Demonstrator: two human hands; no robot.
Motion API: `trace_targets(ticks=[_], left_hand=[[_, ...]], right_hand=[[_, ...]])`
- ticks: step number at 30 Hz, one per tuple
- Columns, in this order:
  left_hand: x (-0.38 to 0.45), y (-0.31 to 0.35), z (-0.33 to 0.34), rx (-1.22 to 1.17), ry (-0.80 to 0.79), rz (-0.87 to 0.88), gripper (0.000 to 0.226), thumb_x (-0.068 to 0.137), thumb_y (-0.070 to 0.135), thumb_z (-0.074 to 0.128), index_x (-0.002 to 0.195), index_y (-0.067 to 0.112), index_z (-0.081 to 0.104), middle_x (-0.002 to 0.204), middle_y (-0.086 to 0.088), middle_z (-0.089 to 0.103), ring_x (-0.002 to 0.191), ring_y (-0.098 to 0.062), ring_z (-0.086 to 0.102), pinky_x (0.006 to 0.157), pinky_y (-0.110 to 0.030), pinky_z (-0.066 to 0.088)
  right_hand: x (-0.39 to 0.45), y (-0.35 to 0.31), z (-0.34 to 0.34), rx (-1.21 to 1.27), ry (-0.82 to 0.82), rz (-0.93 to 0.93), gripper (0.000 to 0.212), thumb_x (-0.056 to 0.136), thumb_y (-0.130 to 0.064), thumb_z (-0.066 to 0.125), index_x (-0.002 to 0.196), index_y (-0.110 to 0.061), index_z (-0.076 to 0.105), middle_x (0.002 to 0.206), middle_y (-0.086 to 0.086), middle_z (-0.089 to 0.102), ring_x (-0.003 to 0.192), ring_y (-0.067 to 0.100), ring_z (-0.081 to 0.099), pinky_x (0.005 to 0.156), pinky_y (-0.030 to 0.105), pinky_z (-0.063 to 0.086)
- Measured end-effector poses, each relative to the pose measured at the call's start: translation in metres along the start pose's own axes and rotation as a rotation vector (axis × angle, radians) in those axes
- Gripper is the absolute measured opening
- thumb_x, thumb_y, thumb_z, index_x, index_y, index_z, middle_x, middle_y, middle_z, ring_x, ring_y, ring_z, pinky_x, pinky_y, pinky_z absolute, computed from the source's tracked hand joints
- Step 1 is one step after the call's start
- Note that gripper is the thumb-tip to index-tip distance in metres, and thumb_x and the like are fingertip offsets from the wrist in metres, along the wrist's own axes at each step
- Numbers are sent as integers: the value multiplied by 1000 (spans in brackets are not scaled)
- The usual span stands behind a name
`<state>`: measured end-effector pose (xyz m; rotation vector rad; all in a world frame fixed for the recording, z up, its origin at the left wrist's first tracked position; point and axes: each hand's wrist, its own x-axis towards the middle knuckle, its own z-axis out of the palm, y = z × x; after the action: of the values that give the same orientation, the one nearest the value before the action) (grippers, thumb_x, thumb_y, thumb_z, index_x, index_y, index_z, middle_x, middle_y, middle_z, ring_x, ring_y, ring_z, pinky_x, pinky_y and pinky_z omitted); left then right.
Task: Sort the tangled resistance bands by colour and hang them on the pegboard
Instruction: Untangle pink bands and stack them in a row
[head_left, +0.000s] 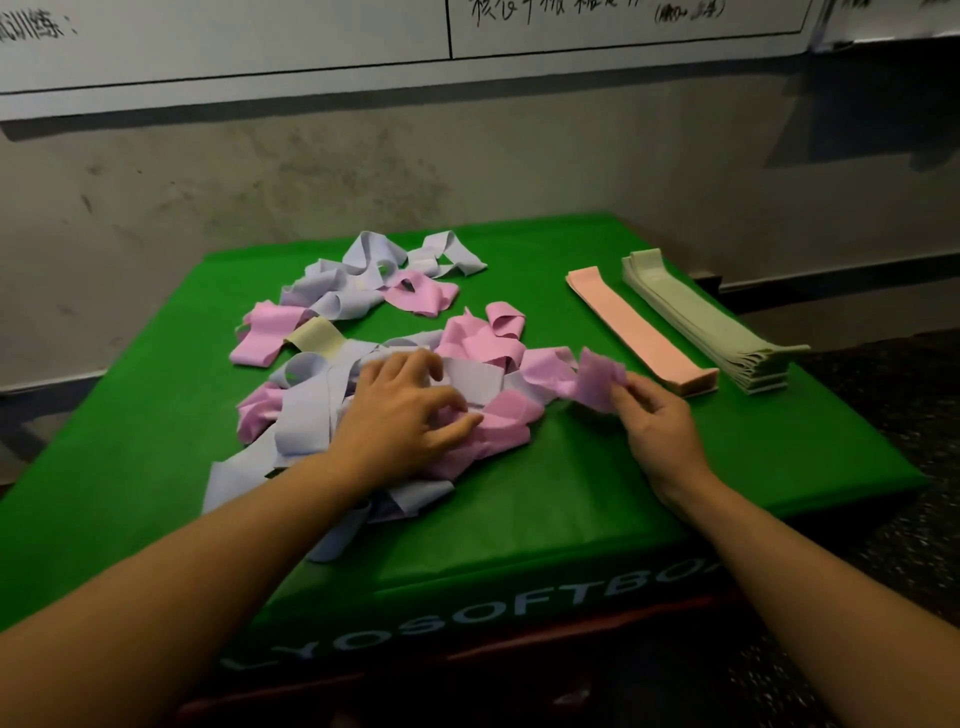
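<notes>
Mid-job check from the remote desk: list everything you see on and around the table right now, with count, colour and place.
tangled bands: many, count unclear, pink and lilac, heaped on the left and middle of the table
yellow band: one, pale yellow, within the tangle at its left
salmon stack: one flat stack, salmon pink, on the right
green stack: one flat stack, pale green, right of the salmon stack
table cover: one, bright green, white lettering on its front edge
whiteboard: one, white with handwriting, on the wall behind
left hand: pressing down on the tangle
right hand: pinching a pink band at the tangle's right edge
</notes>
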<state>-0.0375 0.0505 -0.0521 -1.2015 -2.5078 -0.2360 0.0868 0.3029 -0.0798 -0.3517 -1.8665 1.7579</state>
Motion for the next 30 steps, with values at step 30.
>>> trace_targets(ticks=[30], left_hand=[[-43, 137, -32, -1148, 130, -320, 32, 85, 12, 75, 91, 43, 69, 101, 10, 74, 105, -14, 68, 99, -38, 52]], right_hand=[[-102, -78, 9, -77, -130, -49, 11, 90, -17, 71, 87, -8, 65, 77, 11, 69, 66, 15, 61, 59, 31, 51]])
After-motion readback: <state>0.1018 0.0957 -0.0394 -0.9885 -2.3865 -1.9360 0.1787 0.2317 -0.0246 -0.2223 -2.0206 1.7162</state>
